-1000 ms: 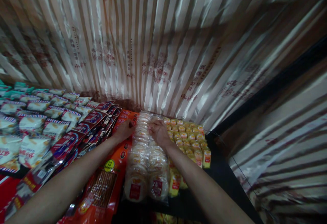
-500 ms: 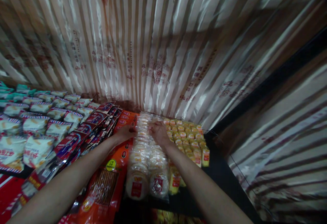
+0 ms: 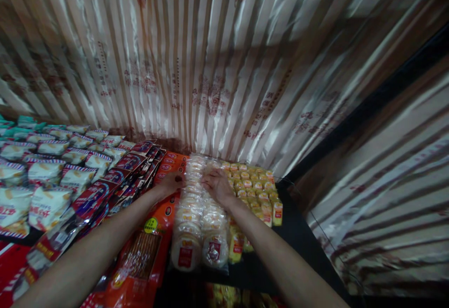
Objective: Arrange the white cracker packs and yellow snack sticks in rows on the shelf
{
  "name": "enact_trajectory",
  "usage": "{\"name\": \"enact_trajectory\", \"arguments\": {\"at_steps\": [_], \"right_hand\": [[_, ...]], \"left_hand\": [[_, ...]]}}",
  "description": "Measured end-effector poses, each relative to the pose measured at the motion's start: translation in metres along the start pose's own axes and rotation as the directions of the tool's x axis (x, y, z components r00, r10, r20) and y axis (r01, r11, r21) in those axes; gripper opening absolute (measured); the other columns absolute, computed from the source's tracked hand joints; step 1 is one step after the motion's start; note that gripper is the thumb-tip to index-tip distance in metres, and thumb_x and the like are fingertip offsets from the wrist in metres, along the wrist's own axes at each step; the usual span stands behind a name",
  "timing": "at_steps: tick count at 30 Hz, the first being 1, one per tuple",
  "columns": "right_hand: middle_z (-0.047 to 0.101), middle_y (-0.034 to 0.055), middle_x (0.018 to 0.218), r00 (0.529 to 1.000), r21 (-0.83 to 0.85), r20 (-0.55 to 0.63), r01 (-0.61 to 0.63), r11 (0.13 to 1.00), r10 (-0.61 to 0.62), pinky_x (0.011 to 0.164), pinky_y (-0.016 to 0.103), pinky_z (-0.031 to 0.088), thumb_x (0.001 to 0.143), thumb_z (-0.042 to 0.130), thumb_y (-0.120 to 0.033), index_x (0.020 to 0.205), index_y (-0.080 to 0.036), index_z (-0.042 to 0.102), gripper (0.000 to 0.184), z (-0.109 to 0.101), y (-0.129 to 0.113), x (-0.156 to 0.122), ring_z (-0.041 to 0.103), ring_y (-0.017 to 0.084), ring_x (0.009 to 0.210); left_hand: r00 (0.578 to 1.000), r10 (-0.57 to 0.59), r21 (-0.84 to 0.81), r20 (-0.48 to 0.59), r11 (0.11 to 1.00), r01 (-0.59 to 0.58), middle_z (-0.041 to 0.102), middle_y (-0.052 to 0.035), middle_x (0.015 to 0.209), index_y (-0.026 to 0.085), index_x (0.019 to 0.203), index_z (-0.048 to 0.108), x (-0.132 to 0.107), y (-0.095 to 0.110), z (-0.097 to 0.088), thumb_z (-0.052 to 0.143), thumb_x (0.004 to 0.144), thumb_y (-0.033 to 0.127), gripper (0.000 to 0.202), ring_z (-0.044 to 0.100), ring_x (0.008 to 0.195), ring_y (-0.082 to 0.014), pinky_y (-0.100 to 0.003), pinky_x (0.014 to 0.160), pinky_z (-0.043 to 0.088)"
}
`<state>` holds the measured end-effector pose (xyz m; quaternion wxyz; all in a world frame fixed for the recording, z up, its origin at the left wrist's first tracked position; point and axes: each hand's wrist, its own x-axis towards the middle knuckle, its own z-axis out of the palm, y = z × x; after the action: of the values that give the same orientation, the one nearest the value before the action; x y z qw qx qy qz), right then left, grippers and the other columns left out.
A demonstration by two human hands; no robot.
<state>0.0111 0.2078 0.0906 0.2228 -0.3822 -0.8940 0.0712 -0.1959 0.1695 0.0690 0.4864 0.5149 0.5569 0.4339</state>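
The left hand [image 3: 171, 184], loosely curled, meets the left side of the wrapped cakes [image 3: 191, 214], ranged from the black table's [image 3: 294, 228] back edge towards its front; the right hand [image 3: 217, 186], fingers bunched, covers their right row. Whether either grips, I cannot tell.

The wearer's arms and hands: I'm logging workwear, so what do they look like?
The tapering left forearm and right forearm are bare, with no sleeve, watch or cable visible. The ungloved left hand and right hand look blurred, so rings cannot be ruled out.

Left hand [image 3: 171, 183] blurred, right hand [image 3: 218, 186] partly hiding round packets [image 3: 212, 219], teal bags [image 3: 6, 124] cut off, backdrop lettering [image 3: 174, 82] illegibly small
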Motion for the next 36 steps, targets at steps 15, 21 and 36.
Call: {"name": "enact_trajectory", "arguments": {"at_steps": [15,21,36], "right_hand": [[0.063,0.0023,0.075,0.993,-0.046,-0.068,-0.099,0.994,0.095,0.085,0.033,0.033,0.075,0.057,-0.015,0.068,-0.021,0.064,0.012,0.009,-0.007,0.0,0.051,0.018,0.086],[0.064,0.0031,0.075,0.991,-0.039,-0.072,-0.117,0.992,0.114,0.084,0.033,0.034,0.076,0.056,-0.015,0.069,-0.021,0.065,0.013,0.012,-0.004,0.0,0.052,0.018,0.084],[0.065,0.0018,0.075,0.994,-0.032,-0.058,-0.096,0.995,0.094,0.085,0.032,0.034,0.075,0.058,-0.015,0.071,-0.022,0.066,0.011,0.014,0.001,0.0,0.054,0.017,0.083]], "left_hand": [[0.991,0.027,0.164,-0.132,0.987,-0.005,0.058,0.001,0.062,0.016,0.07,0.056,-0.006,-0.001,-0.004,0.063,0.065,0.032,0.019,0.05,0.053,-0.0108,-0.022,0.05,0.037],[1.0,0.018,0.242,0.004,0.97,-0.019,0.062,-0.0027,0.062,0.014,0.066,0.063,-0.01,-0.001,-0.009,0.062,0.067,0.041,0.028,0.051,0.058,-0.0136,-0.024,0.054,0.035],[0.996,-0.023,0.006,-0.082,1.0,0.024,0.055,0.0018,0.056,0.015,0.068,0.058,-0.02,-0.006,0.007,0.057,0.064,0.029,0.014,0.047,0.048,-0.0089,-0.02,0.046,0.033]]}}
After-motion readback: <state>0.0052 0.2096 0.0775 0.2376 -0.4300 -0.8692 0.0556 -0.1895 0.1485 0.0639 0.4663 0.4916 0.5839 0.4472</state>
